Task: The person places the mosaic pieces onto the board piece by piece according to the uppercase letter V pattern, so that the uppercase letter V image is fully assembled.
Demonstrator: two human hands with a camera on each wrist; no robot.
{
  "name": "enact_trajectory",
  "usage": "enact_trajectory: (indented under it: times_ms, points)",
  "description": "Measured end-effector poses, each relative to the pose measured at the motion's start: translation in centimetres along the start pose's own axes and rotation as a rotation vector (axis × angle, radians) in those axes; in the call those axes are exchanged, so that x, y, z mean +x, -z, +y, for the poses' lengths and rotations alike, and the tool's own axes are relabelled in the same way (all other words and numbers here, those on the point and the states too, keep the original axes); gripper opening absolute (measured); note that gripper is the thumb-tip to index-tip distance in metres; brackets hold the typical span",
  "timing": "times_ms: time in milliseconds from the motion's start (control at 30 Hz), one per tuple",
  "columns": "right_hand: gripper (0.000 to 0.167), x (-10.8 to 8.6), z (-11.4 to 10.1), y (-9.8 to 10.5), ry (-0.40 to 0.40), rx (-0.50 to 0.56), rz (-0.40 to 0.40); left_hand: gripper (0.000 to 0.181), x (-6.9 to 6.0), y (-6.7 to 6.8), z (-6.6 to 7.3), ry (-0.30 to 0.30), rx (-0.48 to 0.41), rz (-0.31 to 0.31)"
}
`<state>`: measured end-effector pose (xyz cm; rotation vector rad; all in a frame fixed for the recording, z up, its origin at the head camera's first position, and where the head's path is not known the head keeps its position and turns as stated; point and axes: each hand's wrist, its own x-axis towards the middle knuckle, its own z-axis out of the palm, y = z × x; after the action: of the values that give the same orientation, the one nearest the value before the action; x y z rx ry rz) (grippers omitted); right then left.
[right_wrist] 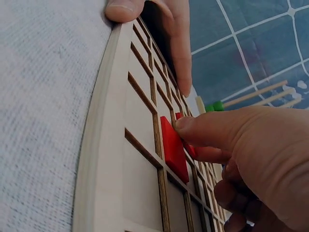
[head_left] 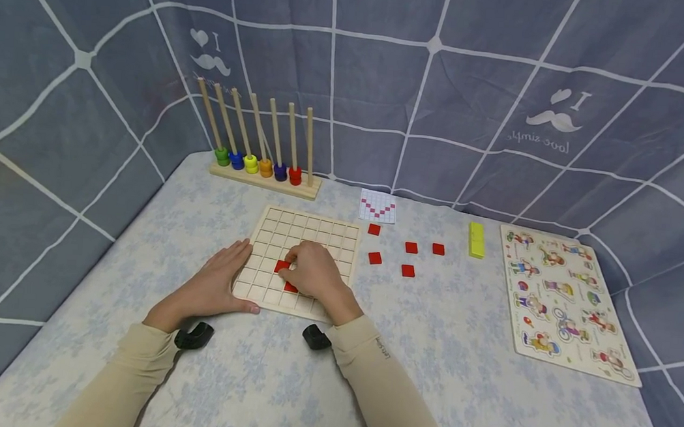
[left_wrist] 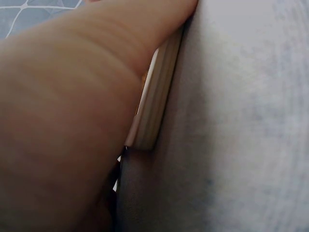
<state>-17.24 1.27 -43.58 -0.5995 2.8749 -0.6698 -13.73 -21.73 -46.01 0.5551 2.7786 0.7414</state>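
Red square tile [head_left: 281, 266], pinched by the right hand [head_left: 316, 272], lies just left of its palm at the wooden grid board [head_left: 316, 224], diagonally beyond a second red tile [head_left: 291, 288]. The left hand [head_left: 213, 284], fingers extended, borders the board's left edge.

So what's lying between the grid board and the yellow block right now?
Five loose red tiles lie on the tablecloth between the grid board and the yellow block, as the head view shows.
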Motion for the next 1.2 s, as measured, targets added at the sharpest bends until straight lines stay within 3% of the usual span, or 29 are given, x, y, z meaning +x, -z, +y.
enact_trajectory:
  times_ms: [133,233,400,533,733,800,967,1200]
  points:
    - [0.033,-0.3,0.6,0.2,-0.002,0.091,-0.012,0.135,0.0,0.1,0.1,0.002,0.003,-0.002]
    - [0.040,-1.1,2.7,0.9,0.000,0.209,0.005,0.135,0.2,0.0,0.1,-0.007,0.000,-0.002]
    - [0.044,-4.0,9.3,3.4,-0.040,0.339,0.114,0.136,0.7,-0.3,0.2,-0.033,-0.008,-0.001]
    - [0.044,-6.8,14.8,5.9,-0.107,0.347,0.186,0.136,0.7,-0.3,0.2,-0.027,-0.008,-0.001]
    - [0.050,-9.9,20.0,7.9,-0.226,0.347,0.178,0.136,0.1,-0.1,-0.1,-0.011,-0.002,0.011]
    - [0.051,-10.5,21.1,7.9,-0.245,0.357,0.157,0.136,0.0,-0.1,0.0,-0.012,-0.004,0.009]
    - [0.049,-10.7,22.0,7.7,-0.200,0.336,0.095,0.136,-0.2,-0.1,-0.1,-0.008,-0.004,0.014]
    - [0.040,-10.7,21.8,7.4,-0.187,0.277,0.100,0.135,0.0,0.0,0.0,-0.019,-0.004,0.013]
